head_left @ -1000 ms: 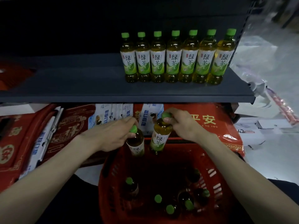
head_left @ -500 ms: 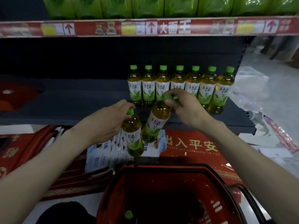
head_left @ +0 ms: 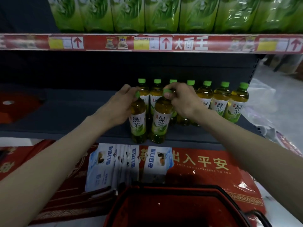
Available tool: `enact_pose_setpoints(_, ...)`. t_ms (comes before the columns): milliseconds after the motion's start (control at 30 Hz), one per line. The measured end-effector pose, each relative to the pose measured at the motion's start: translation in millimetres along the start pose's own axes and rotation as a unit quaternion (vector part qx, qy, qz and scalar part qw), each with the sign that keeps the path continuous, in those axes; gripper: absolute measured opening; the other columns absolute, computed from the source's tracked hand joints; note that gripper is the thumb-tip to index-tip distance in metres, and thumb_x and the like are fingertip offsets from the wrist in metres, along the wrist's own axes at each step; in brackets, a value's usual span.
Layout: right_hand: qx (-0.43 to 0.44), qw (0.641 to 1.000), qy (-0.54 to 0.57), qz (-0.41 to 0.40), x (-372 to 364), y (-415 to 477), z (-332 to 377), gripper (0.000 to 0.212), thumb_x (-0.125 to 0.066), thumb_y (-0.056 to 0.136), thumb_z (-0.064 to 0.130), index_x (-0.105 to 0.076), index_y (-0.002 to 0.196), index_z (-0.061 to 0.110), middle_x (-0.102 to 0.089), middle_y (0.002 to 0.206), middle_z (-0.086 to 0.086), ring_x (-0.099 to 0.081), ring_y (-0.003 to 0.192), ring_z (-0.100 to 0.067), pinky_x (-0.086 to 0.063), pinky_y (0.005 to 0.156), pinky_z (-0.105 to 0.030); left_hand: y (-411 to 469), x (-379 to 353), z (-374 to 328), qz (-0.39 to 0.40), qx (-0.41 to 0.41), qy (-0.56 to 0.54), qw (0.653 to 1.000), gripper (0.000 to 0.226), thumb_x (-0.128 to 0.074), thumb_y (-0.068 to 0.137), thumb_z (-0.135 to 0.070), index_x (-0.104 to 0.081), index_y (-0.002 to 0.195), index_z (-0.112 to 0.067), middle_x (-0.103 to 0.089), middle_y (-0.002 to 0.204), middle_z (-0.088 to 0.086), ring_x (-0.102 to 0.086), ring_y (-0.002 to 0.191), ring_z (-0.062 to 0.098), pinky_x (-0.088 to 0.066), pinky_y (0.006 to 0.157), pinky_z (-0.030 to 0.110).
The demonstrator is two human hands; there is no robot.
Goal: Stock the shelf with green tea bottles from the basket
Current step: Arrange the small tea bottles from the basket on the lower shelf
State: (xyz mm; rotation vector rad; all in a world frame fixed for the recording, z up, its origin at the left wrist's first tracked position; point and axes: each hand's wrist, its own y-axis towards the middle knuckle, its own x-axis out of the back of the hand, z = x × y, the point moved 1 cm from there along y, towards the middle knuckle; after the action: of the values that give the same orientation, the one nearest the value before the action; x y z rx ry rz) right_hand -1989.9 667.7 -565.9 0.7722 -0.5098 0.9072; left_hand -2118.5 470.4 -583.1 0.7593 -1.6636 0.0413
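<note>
Two green tea bottles stand upright side by side at the front edge of the dark shelf (head_left: 65,112). My left hand (head_left: 117,108) grips the left bottle (head_left: 138,123) by its neck and green cap. My right hand (head_left: 182,102) pinches the cap of the right bottle (head_left: 159,125). Behind them a row of several green tea bottles (head_left: 219,102) lines the back of the shelf; my hands partly hide its left end. The red basket (head_left: 173,194) sits below, near the bottom of the view, its inside dark.
An upper shelf with a red price strip (head_left: 147,43) carries green packs (head_left: 160,13). Under the dark shelf lie red mats (head_left: 205,163) and blue-white packets (head_left: 105,164). A red item (head_left: 14,105) sits at the shelf's far left. Plastic wrap (head_left: 265,102) lies on the floor at right.
Both hands lifted a bottle each out of the basket, carried them up and forward, and now the bottles stand on the shelf's front edge. The view has tilted upward.
</note>
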Motion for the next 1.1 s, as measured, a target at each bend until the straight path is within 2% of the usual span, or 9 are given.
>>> enact_pose_setpoints(133,0.021,1.0,-0.007,-0.008,-12.8,17.8,2.4,0.017,-0.058,0.103,0.01,-0.068,0.117,0.011,-0.066,0.106,-0.002,-0.061,0.101,-0.012,-0.043,0.074,-0.02,16.5,-8.0,11.5,-0.021,0.001,-0.046,0.999,0.06,-0.057,0.102,-0.009,-0.037,0.157,-0.017,-0.04,0.123,-0.003,-0.053,0.11,0.014,-0.05,0.103,0.039)
enact_pose_setpoints(300,0.018,1.0,-0.005,-0.008,-27.0,37.6,-0.7,0.024,-0.062,0.099,0.004,-0.068,0.119,0.016,-0.062,0.091,0.012,-0.059,0.084,0.005,-0.049,0.073,-0.018,25.9,-25.4,20.0,-0.09,-0.003,-0.076,0.993,0.051,-0.052,0.105,-0.002,-0.044,0.154,-0.015,-0.042,0.119,-0.003,-0.051,0.105,0.007,-0.041,0.088,0.006)
enact_pose_setpoints(400,0.009,1.0,0.0,-0.001,-30.4,42.7,-3.1,0.029,-0.065,0.099,0.01,-0.065,0.126,0.019,-0.065,0.1,0.008,-0.062,0.091,0.002,-0.055,0.087,-0.025,27.7,-33.6,20.9,-0.143,0.015,-0.123,0.982,0.04,-0.048,0.11,-0.016,-0.05,0.15,-0.016,-0.051,0.12,0.001,-0.058,0.105,0.012,-0.048,0.087,0.015)
enact_pose_setpoints(500,0.002,1.0,0.01,0.008,-35.6,36.7,-9.5,0.034,-0.064,0.101,0.026,-0.058,0.134,0.029,-0.066,0.115,0.002,-0.063,0.109,-0.014,-0.056,0.098,-0.042,22.4,-44.2,22.0,-0.184,0.04,-0.226,0.956,0.041,-0.055,0.107,-0.024,-0.05,0.148,-0.021,-0.062,0.128,0.001,-0.063,0.117,0.013,-0.054,0.1,0.034)
enact_pose_setpoints(567,-0.002,0.998,0.055,0.008,-42.4,25.6,-16.9,0.042,-0.062,0.103,0.032,-0.049,0.143,0.033,-0.065,0.126,0.003,-0.062,0.117,-0.017,-0.054,0.103,-0.045,11.8,-54.9,17.5,-0.186,0.082,-0.302,0.931,0.05,-0.061,0.105,-0.026,-0.044,0.152,-0.024,-0.061,0.135,-0.009,-0.06,0.121,0.002,-0.048,0.105,0.026)
enact_pose_setpoints(700,-0.025,0.984,0.179,0.007,-66.1,-11.4,-34.9,0.072,-0.07,0.098,0.031,-0.028,0.156,0.027,-0.06,0.136,0.012,-0.058,0.127,-0.008,-0.049,0.109,-0.032,-19.4,-89.0,14.8,-0.16,0.163,-0.409,0.884,0.06,-0.076,0.094,-0.026,-0.044,0.143,-0.041,-0.059,0.134,-0.022,-0.057,0.122,-0.007,-0.047,0.106,0.028)
enact_pose_setpoints(800,-0.072,0.977,0.2,0.014,-96.1,-35.3,-54.4,0.086,-0.081,0.089,0.022,-0.026,0.155,0.026,-0.057,0.139,0.013,-0.052,0.131,-0.003,-0.044,0.106,-0.022,-40.0,-122.2,25.1,-0.122,0.223,-0.342,0.905,0.074,-0.084,0.086,-0.027,-0.045,0.149,-0.033,-0.06,0.139,-0.007,-0.058,0.125,0.01,-0.048,0.107,0.036)
enact_pose_setpoints(933,-0.129,0.981,0.146,-0.012,-127.5,-46.2,-76.8,0.067,-0.084,0.086,0.025,-0.044,0.14,0.019,-0.061,0.135,0.001,-0.057,0.129,-0.014,-0.044,0.099,-0.022,-48.6,-144.3,35.7,-0.129,0.247,-0.306,0.91,0.062,-0.086,0.083,-0.024,-0.054,0.136,-0.027,-0.064,0.128,-0.001,-0.063,0.116,0.016,-0.054,0.102,0.037)
enact_pose_setpoints(1100,-0.144,0.977,0.15,-0.041,-138.9,-42.2,-84.6,0.061,-0.083,0.088,0.025,-0.051,0.138,0.016,-0.064,0.126,0.004,-0.055,0.116,-0.006,-0.04,0.093,-0.015,-42.7,-151.8,42.5,-0.143,0.249,-0.311,0.906,0.062,-0.089,0.082,-0.021,-0.059,0.136,-0.016,-0.067,0.124,-0.004,-0.064,0.111,0.011,-0.055,0.099,0.032)
